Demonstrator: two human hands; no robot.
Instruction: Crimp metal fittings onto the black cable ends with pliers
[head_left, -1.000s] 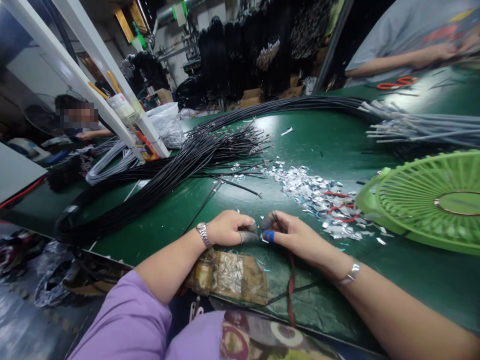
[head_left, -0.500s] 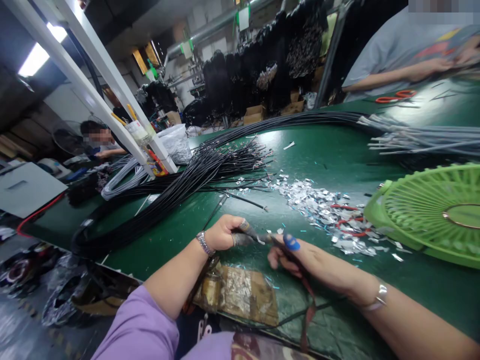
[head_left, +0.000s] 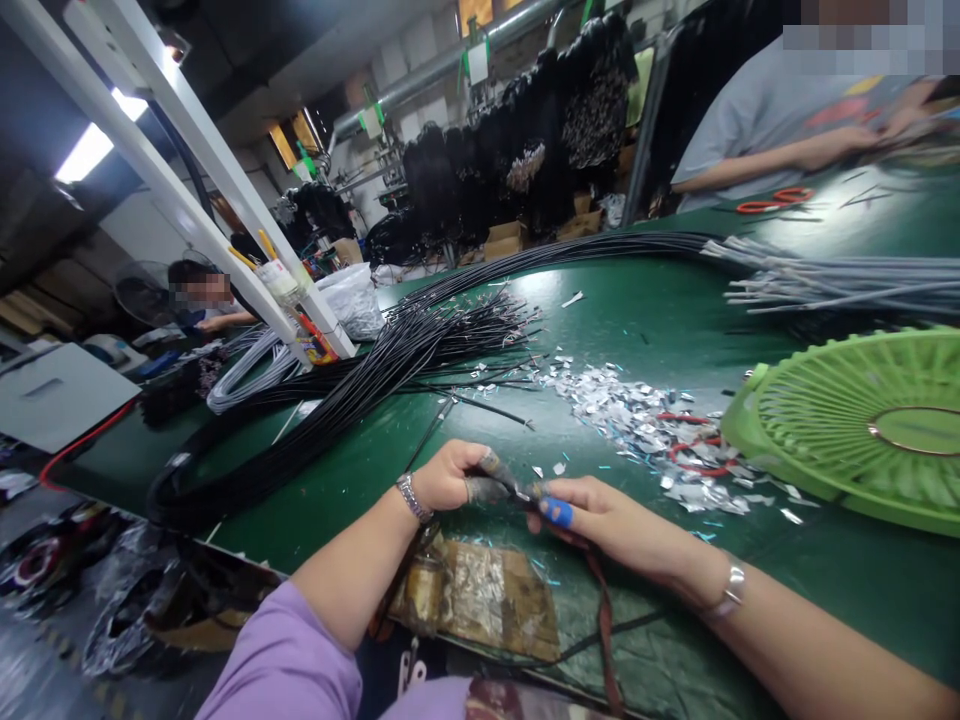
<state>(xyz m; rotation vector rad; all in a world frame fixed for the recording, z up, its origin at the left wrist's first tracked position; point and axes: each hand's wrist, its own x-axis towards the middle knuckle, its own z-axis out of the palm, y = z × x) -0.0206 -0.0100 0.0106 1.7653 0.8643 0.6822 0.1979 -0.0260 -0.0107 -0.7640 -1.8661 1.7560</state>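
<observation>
Over the front of the green table, my left hand (head_left: 461, 478) is closed, its thumb and forefinger in grey finger covers. They pinch the end of a thin black cable (head_left: 517, 492). My right hand (head_left: 581, 508) is closed right beside it, blue tape round one finger, its fingertips meeting the left ones at the cable end. In the right palm lies a dark tool, mostly hidden, whose kind I cannot make out; a reddish-brown strap (head_left: 604, 630) hangs below it. Under my hands lies a taped cardboard piece (head_left: 487, 597) at the table edge.
A thick bundle of black cables (head_left: 322, 420) curves across the left. Foil scraps (head_left: 615, 400) lie ahead, with a green fan (head_left: 840, 420) to the right. Grey cables (head_left: 840, 275) and red-handled scissors (head_left: 776, 201) lie farther back. A co-worker (head_left: 795, 130) sits across the table.
My right hand has turned and come closer to the left, its fingers now pinching at the cable end. The view has shifted slightly; my left hand has barely moved.
</observation>
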